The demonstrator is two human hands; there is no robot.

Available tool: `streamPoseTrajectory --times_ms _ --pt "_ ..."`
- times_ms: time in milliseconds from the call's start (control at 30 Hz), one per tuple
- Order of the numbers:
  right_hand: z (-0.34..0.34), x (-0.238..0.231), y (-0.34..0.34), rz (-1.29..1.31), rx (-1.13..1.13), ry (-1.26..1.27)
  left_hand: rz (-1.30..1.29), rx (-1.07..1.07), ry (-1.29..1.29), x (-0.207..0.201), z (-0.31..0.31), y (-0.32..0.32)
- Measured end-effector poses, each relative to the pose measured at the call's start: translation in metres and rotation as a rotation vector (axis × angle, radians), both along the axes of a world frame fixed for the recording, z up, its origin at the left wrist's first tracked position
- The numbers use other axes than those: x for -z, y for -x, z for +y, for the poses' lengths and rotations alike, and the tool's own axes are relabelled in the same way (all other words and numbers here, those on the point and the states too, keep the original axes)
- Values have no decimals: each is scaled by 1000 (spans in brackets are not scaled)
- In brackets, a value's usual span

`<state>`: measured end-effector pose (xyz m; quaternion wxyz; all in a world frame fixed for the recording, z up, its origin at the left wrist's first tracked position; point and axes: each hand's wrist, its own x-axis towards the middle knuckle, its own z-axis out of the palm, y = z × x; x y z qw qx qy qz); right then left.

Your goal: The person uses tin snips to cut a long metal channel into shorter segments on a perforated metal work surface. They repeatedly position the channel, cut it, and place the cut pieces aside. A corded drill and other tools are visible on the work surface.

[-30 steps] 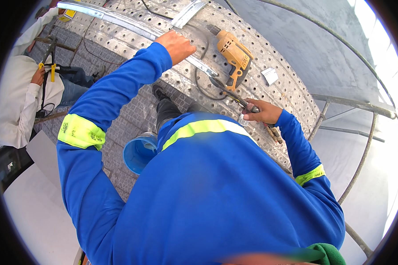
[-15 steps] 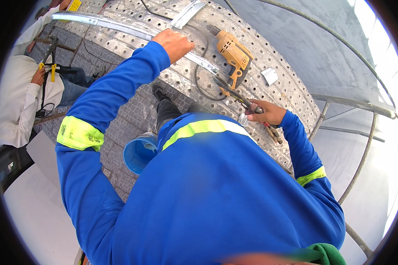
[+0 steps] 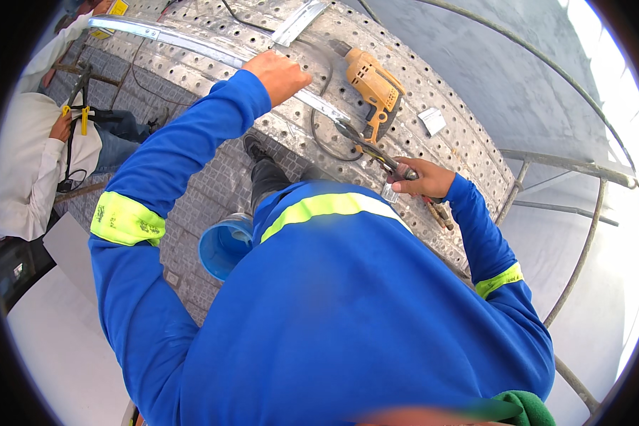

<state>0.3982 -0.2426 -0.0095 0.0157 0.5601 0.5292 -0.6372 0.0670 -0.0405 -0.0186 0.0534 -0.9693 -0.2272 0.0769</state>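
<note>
My left hand is closed around a long, thin galvanised metal channel, which runs from the upper left toward the middle of the perforated metal platform. In my right hand is a dark metal hand tool that looks like tin snips. Its jaws meet the near end of the channel; whether they bite into it I cannot tell. A yellow power drill lies on the platform just beyond the tool. Beneath my right hand are a small shiny metal piece and red-handled pliers.
A short channel offcut and a small bent metal piece lie on the platform. A blue bucket stands on the paving by my leg. Scaffold tubes border the right side. A co-worker in white is at the left.
My right hand has shifted slightly left and up, bringing the tool's jaws onto the channel's end. The channel's far end has moved a little right; my left hand keeps its grip.
</note>
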Motion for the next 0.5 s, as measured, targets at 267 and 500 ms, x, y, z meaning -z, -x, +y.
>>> streamPoseTrajectory --times_ms 267,500 --pt "7 0 7 -112 -145 -168 -11 25 -19 5 -4 -5" --pt "8 4 9 -235 -219 -168 -14 37 -34 10 -5 -7"
